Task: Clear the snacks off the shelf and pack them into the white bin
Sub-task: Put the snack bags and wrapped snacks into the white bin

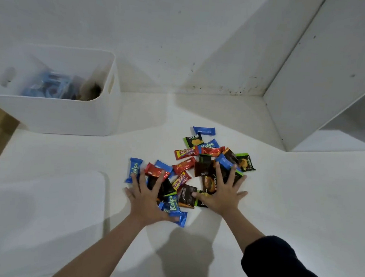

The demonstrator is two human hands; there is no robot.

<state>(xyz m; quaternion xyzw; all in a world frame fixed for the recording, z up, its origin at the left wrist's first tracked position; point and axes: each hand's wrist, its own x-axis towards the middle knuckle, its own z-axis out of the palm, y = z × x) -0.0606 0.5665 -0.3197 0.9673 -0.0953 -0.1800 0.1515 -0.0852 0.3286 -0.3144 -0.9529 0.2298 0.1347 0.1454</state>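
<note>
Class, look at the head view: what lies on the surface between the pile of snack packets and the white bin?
Nothing: in the head view, the white surface between the snack packets and the white bin is bare.

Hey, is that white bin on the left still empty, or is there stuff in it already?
Not empty: the white bin already holds blurred blue packets at its bottom.
</note>
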